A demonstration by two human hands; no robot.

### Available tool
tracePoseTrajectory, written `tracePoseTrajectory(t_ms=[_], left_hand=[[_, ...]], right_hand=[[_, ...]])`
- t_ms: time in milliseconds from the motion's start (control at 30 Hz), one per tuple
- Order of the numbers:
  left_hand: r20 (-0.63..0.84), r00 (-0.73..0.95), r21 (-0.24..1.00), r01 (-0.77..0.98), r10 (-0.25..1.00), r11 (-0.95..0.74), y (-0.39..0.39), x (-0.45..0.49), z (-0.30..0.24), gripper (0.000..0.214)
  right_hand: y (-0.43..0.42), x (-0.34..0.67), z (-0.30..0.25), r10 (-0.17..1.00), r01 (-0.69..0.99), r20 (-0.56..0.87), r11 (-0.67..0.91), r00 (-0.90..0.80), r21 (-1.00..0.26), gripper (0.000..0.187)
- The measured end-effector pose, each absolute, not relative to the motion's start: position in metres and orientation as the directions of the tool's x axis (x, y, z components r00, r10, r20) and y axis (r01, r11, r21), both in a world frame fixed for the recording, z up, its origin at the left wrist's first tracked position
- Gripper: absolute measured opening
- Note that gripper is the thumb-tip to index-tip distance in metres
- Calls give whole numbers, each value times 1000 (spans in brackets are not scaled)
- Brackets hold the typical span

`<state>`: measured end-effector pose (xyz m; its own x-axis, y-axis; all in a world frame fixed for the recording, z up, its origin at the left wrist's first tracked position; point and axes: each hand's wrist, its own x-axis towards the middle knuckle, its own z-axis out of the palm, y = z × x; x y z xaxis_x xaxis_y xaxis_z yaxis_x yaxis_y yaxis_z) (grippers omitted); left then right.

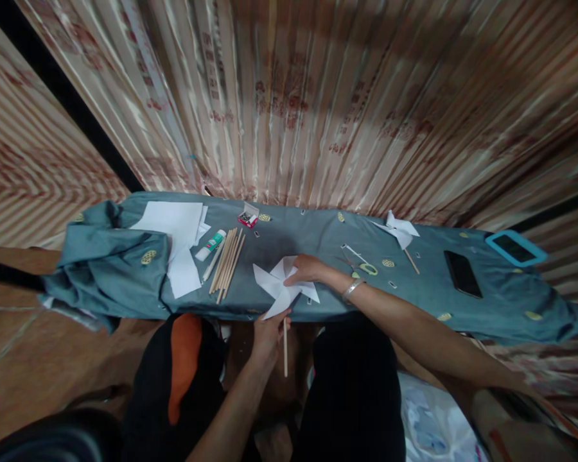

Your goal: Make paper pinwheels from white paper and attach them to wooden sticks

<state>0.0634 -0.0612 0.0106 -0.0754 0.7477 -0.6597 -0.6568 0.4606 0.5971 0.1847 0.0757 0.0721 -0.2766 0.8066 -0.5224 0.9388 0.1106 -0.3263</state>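
Observation:
A white paper pinwheel [268,283] is held over the near edge of the cloth-covered bench. Below it, my left hand [266,337] is closed round a thin wooden stick [286,356], whose lower end points down between my knees. My right hand [308,269] grips the pinwheel from the right, its thumb near the centre where the blades meet; its other fingers are partly hidden. Left of the pinwheel lies a bundle of several wooden sticks [228,263]. A small red-and-white box [248,216] of small metal pieces stands open behind them.
Paper sheets [171,221] and a green-and-white glue stick [214,244] lie left. Scissors with green handles [366,268], another pinwheel [399,230], a black phone [463,274] and a blue-framed tablet [515,248] are right. A striped curtain [289,115] hangs behind the bench [313,234].

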Motion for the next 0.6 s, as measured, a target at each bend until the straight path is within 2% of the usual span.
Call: tracePoseTrajectory(t_ms=[400,600], left_hand=[[-684,-12,551,-664,729,506,-61,60,10,18],[-700,129,514,-593,703,620,-74,50,13,17]], right_hand=[[87,172,80,752,959,-596,212,-282,-186,45],[92,170,81,725,961,-631,223,-277,-165,46]])
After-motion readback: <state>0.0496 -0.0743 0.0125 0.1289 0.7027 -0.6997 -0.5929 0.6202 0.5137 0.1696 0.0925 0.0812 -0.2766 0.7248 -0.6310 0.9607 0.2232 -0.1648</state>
